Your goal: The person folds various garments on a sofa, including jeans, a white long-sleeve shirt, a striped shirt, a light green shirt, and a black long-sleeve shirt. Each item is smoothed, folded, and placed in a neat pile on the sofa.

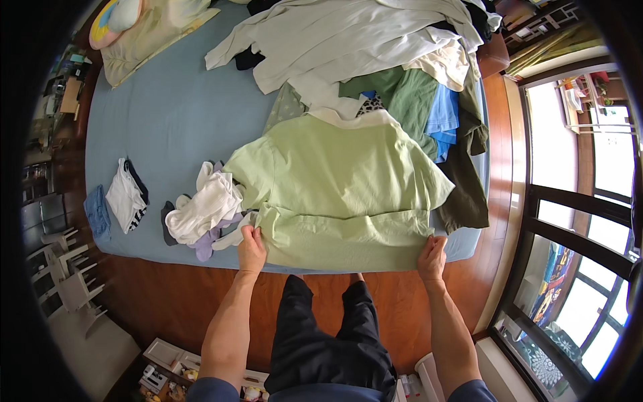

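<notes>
A light green short-sleeved shirt (341, 171) with a pale collar lies spread on the bed, its collar end away from me. Its near part is folded or bunched across the body, with a crease running from side to side. My left hand (252, 248) grips the near left edge of the shirt, and my right hand (432, 254) grips the near right edge. Both hands are at the bed's near side. Just left of the shirt is a heap of white and lavender garments (206, 206), close to my left hand.
The bed has a blue-grey sheet (150, 120). Beyond the shirt lies a large pile of clothes (346, 35); dark olive trousers (464, 196) hang along its right. Small folded garments (125, 196) lie at the left. A pillow (155, 40) is far left, glass doors (567, 211) right.
</notes>
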`<move>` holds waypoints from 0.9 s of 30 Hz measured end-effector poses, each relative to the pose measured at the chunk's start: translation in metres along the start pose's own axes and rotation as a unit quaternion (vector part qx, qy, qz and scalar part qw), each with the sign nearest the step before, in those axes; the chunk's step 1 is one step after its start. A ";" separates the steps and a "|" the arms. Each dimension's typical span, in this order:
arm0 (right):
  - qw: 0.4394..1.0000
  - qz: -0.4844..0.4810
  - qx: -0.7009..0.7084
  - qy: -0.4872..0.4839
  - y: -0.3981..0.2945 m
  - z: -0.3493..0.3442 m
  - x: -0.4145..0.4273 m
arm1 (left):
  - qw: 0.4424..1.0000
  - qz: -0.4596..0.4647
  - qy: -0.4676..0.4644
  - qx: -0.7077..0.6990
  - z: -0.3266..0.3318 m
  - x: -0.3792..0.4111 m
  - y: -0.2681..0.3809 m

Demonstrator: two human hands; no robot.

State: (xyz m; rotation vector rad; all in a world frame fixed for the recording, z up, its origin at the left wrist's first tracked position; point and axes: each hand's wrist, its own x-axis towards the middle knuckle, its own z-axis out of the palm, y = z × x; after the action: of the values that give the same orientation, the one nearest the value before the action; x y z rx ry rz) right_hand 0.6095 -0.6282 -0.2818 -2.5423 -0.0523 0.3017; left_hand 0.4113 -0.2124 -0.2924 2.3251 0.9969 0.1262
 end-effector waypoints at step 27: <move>0.854 -0.422 -0.190 -0.239 -0.180 0.053 -0.031 | 0.994 -0.078 -0.004 0.072 0.004 -0.025 0.010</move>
State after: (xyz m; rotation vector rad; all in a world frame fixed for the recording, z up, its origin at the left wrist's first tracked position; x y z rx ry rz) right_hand 0.5719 -0.4524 -0.2194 -2.4475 -1.4968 0.5853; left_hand 0.4015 -0.2370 -0.2868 2.3622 1.2146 -0.0172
